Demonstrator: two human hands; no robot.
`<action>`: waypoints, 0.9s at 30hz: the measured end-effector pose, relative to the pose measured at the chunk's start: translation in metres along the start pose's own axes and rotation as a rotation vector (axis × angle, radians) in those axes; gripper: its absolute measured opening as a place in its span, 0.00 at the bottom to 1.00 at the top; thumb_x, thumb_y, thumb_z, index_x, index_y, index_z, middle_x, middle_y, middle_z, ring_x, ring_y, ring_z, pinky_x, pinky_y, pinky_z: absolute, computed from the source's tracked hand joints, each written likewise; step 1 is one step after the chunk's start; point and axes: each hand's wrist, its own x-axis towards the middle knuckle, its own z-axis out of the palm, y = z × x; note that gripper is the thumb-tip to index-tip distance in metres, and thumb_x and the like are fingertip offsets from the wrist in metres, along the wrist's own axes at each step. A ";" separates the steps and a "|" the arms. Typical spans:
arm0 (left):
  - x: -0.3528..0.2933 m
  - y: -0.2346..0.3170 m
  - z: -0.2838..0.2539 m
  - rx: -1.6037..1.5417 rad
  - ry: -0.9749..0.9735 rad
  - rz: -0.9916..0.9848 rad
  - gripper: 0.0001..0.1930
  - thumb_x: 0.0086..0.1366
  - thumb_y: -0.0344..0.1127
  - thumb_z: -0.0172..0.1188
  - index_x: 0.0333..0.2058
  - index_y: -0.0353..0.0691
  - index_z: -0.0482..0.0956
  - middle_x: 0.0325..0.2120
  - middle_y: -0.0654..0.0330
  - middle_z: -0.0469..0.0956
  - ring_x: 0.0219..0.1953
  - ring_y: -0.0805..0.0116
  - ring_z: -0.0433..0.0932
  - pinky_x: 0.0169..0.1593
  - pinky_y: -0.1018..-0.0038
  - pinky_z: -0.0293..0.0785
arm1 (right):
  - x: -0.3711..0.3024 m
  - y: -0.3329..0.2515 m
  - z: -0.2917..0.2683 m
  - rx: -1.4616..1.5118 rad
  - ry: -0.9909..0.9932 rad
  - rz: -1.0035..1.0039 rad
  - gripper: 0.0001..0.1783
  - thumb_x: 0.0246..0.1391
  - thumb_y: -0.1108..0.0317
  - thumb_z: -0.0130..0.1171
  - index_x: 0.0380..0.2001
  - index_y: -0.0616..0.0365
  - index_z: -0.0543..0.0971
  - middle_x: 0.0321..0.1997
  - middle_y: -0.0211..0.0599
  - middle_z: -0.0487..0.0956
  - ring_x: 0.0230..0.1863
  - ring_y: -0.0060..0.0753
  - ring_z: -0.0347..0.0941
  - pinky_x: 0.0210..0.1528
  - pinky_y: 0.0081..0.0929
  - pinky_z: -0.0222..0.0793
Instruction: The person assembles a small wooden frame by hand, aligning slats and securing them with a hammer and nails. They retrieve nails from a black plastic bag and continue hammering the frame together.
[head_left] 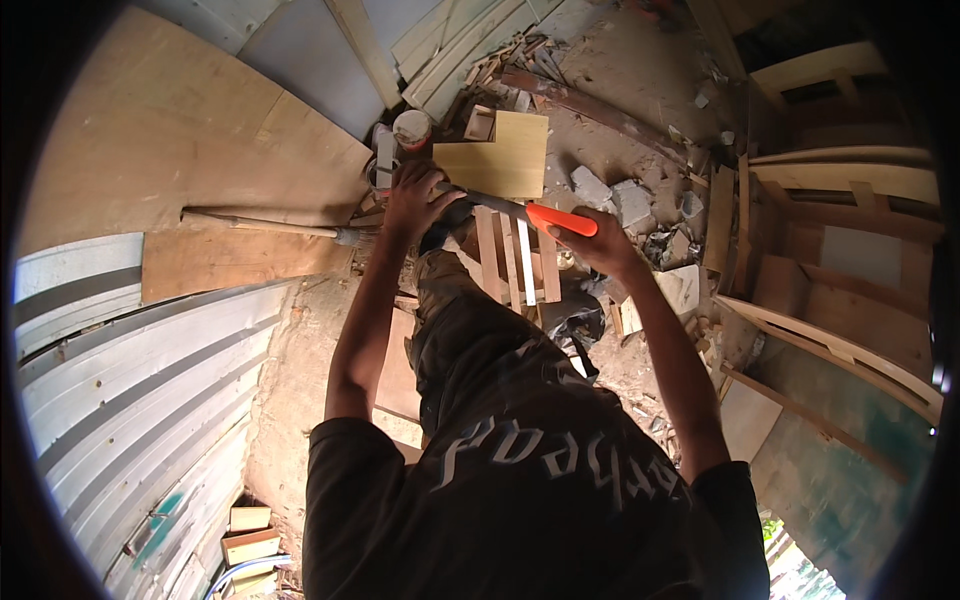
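Observation:
My right hand (600, 242) is closed round the orange handle (560, 219) of a handsaw. Its grey blade (492, 202) runs leftward across the near edge of a pale yellow wooden board (512, 165). At the far end of the blade is my left hand (412, 196), its fingers bent over. Whether those fingers grip the blade's end or the board's corner is hidden. One of my legs (445, 290) is raised forward, close below the left hand. Narrow wooden slats (507, 258) show beneath the saw.
A round tub (412, 128) stands just beyond my left hand. A broom (290, 225) lies along a large plywood sheet (200, 130) at left. Broken blocks (630, 200) and a black plastic bag (577, 320) litter the floor at right. Wooden frames (845, 290) stand along the right side.

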 end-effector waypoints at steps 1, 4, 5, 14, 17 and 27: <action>-0.006 0.002 0.005 0.023 0.103 0.031 0.23 0.51 0.46 0.71 0.43 0.42 0.77 0.43 0.54 0.77 0.49 0.50 0.74 0.56 0.55 0.65 | -0.005 0.006 0.010 0.038 0.088 0.008 0.19 0.56 0.54 0.64 0.32 0.63 0.79 0.23 0.37 0.76 0.26 0.24 0.70 0.32 0.30 0.68; -0.003 -0.010 0.025 0.099 0.156 -0.188 0.29 0.53 0.36 0.68 0.53 0.43 0.70 0.51 0.50 0.71 0.55 0.46 0.67 0.61 0.54 0.59 | -0.014 0.034 0.043 0.160 0.349 0.031 0.21 0.56 0.53 0.63 0.27 0.64 0.77 0.18 0.35 0.72 0.23 0.19 0.64 0.26 0.28 0.66; -0.009 -0.016 0.037 0.115 0.150 -0.222 0.27 0.53 0.34 0.66 0.53 0.41 0.70 0.50 0.49 0.71 0.55 0.48 0.67 0.61 0.54 0.59 | -0.018 0.048 0.059 0.202 0.413 0.015 0.23 0.57 0.53 0.63 0.24 0.65 0.75 0.17 0.34 0.70 0.23 0.19 0.62 0.25 0.29 0.64; -0.084 -0.040 0.158 0.005 -0.374 -0.385 0.19 0.58 0.40 0.62 0.47 0.43 0.73 0.41 0.52 0.77 0.49 0.50 0.75 0.56 0.52 0.66 | -0.077 0.111 0.133 0.107 0.700 0.264 0.20 0.58 0.58 0.61 0.22 0.66 0.75 0.17 0.42 0.73 0.20 0.29 0.68 0.24 0.35 0.63; -0.120 -0.044 0.208 -0.121 -0.562 -0.542 0.12 0.58 0.38 0.64 0.38 0.37 0.78 0.37 0.50 0.81 0.42 0.50 0.80 0.47 0.60 0.75 | -0.080 0.122 0.138 0.050 0.614 0.408 0.18 0.58 0.60 0.62 0.25 0.66 0.77 0.18 0.37 0.75 0.22 0.23 0.68 0.25 0.32 0.64; -0.170 -0.066 0.364 -0.089 -0.411 -0.714 0.25 0.62 0.41 0.60 0.55 0.38 0.67 0.56 0.48 0.69 0.60 0.51 0.67 0.61 0.55 0.64 | -0.042 0.224 0.211 0.093 0.712 0.437 0.11 0.58 0.67 0.62 0.28 0.66 0.77 0.22 0.42 0.77 0.23 0.30 0.73 0.26 0.30 0.67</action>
